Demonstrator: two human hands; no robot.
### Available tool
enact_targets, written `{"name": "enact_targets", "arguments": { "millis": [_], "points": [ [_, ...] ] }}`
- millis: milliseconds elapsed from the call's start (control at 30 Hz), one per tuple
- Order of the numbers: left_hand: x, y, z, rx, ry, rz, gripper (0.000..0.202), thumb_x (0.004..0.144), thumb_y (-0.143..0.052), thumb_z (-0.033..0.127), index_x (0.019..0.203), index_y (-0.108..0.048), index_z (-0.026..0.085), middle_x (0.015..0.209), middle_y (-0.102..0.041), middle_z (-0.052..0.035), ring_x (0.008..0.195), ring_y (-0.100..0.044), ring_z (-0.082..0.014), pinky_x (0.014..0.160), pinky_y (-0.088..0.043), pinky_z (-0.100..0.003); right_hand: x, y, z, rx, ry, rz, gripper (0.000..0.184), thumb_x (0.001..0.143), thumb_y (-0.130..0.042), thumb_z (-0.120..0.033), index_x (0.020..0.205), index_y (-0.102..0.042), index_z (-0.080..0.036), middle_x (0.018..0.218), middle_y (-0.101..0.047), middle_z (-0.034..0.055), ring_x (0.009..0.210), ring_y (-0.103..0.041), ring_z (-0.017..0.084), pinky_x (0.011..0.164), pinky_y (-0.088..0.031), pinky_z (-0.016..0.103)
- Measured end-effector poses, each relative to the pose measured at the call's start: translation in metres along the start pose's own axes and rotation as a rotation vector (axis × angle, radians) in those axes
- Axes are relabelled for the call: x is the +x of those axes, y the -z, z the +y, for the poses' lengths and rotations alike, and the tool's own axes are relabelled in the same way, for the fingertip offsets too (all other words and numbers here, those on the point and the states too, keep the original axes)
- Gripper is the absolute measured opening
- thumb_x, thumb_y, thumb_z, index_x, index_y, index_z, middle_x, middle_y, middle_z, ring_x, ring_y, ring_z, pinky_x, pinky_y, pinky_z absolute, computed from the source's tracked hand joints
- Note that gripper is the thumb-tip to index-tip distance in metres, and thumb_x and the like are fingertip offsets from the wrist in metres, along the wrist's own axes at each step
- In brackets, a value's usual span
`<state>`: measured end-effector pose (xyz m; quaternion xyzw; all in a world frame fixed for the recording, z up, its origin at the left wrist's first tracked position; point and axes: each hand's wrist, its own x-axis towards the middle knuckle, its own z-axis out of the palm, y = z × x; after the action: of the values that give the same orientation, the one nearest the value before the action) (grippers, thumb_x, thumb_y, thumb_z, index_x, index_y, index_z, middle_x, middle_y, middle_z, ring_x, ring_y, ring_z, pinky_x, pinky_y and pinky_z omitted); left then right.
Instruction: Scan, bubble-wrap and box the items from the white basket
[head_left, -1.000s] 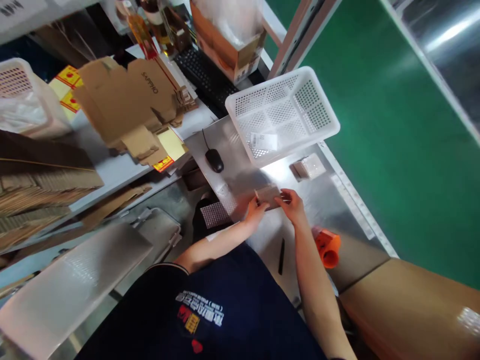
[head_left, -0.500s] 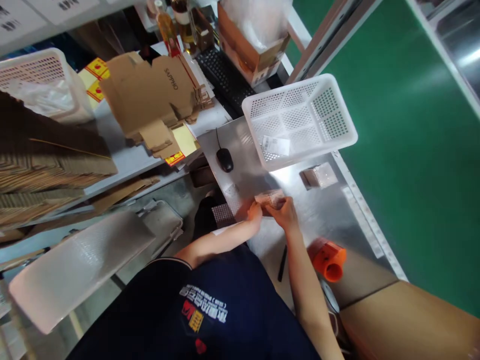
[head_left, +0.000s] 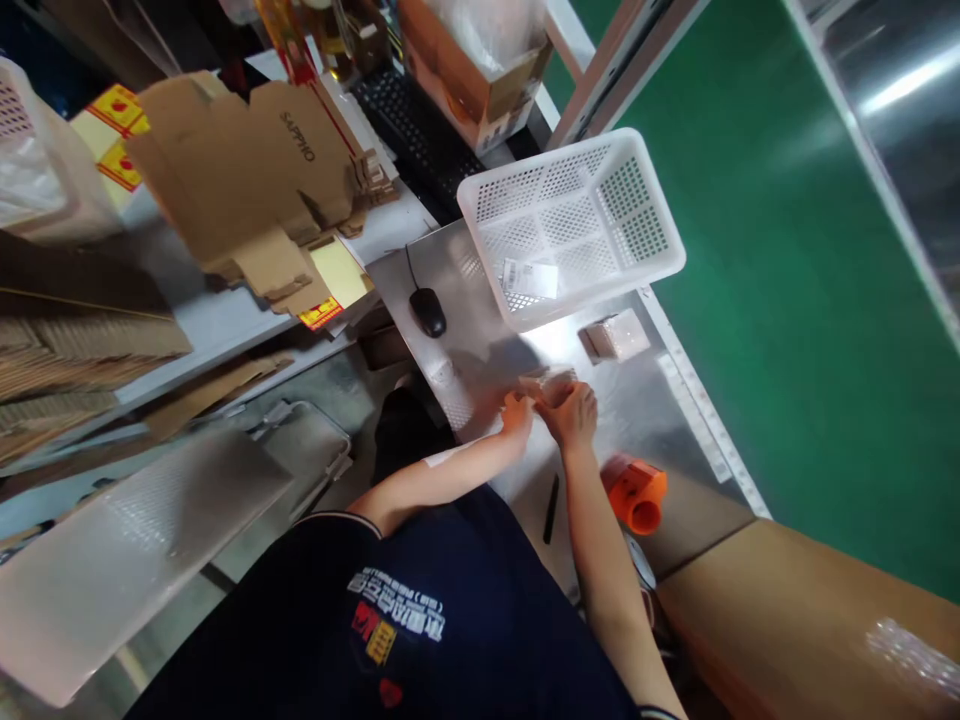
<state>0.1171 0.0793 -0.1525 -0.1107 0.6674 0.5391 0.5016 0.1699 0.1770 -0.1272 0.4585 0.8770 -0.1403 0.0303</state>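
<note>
At the steel table, my left hand [head_left: 517, 412] has its fingers closed on the near left edge of a small package [head_left: 551, 380] in clear bubble wrap. My right hand [head_left: 573, 412] grips the same package from its right side, fingers curled over it. What the wrap contains is hidden. A second small wrapped box [head_left: 619, 336] lies apart, beyond my right hand. To the left, a sheet of bubble wrap [head_left: 454, 398] lies by the table's edge. An orange tape dispenser [head_left: 637, 496] stands beside my right forearm, and a thin black stick-like item [head_left: 551, 510] lies between my arms.
A white perforated basket [head_left: 667, 255] with a label inside stands at the back. Left of it are a black mouse [head_left: 427, 312], a keyboard [head_left: 420, 130] and flattened cartons [head_left: 225, 190]. A large cardboard box [head_left: 795, 610] borders the right side, a pale seat [head_left: 150, 550] the left.
My right hand has curled further over the wrapped package, and my left hand stays at its edge. The whole view has shifted, so the surroundings appear further left.
</note>
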Motion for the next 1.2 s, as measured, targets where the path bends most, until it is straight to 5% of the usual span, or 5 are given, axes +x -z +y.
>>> {"name": "enact_targets", "arguments": {
  "millis": [267, 467, 633, 800, 1200],
  "points": [
    [-0.033, 0.133, -0.003, 1.135, -0.593, -0.320, 0.056, 0.095, -0.066, 0.021, 0.151, -0.062, 0.022, 0.170, -0.049, -0.0124, 0.159, -0.042, -0.0331, 0.132, -0.034, -0.052, 0.000, -0.001, -0.008, -0.050, 0.005, 0.058, 0.043, 0.079, -0.074, -0.044, 0.105, -0.050, -0.021, 0.106, -0.063, 0.0148, 0.106, -0.061, 0.034, 0.098, -0.050, 0.049],
    [-0.051, 0.190, -0.020, 1.039, -0.604, -0.290, 0.046, 0.091, -0.066, 0.012, 0.133, -0.075, 0.030, 0.159, -0.062, -0.0087, 0.155, -0.047, -0.0307, 0.132, -0.032, -0.048, -0.011, 0.009, -0.033, -0.050, -0.035, 0.069, 0.041, 0.087, -0.070, -0.045, 0.112, -0.058, -0.015, 0.118, -0.064, 0.0244, 0.113, -0.059, 0.040, 0.101, -0.048, 0.054],
    [-0.045, 0.203, -0.013, 0.815, -0.266, 0.063, 0.011, 0.094, -0.074, 0.034, 0.092, -0.081, 0.025, 0.112, -0.079, -0.0096, 0.112, -0.072, -0.0286, 0.104, -0.054, -0.038, -0.073, 0.002, -0.062, -0.038, 0.055, 0.038, 0.049, 0.098, -0.061, -0.043, 0.135, -0.062, -0.012, 0.152, -0.051, 0.0325, 0.136, -0.049, 0.047, 0.109, -0.043, 0.064],
    [-0.018, 0.192, 0.001, 0.745, 0.176, -0.102, 0.051, 0.098, -0.071, 0.054, 0.062, -0.069, 0.018, 0.070, -0.074, -0.0059, 0.066, -0.070, -0.0192, 0.071, -0.053, -0.028, -0.110, -0.006, -0.082, -0.073, 0.148, -0.109, 0.042, 0.102, -0.044, -0.015, 0.125, -0.079, -0.023, 0.151, -0.058, 0.0202, 0.133, -0.054, 0.038, 0.110, -0.045, 0.054],
    [-0.006, 0.179, -0.004, 0.608, 0.245, -0.122, 0.046, 0.097, -0.075, 0.040, 0.060, -0.068, 0.015, 0.058, -0.069, -0.0040, 0.054, -0.063, -0.0144, 0.059, -0.049, -0.024, -0.093, 0.003, -0.083, -0.064, 0.169, -0.227, 0.041, 0.100, -0.059, -0.014, 0.132, -0.079, -0.030, 0.154, -0.056, 0.0175, 0.129, -0.056, 0.039, 0.110, -0.044, 0.054]
  ]
}}
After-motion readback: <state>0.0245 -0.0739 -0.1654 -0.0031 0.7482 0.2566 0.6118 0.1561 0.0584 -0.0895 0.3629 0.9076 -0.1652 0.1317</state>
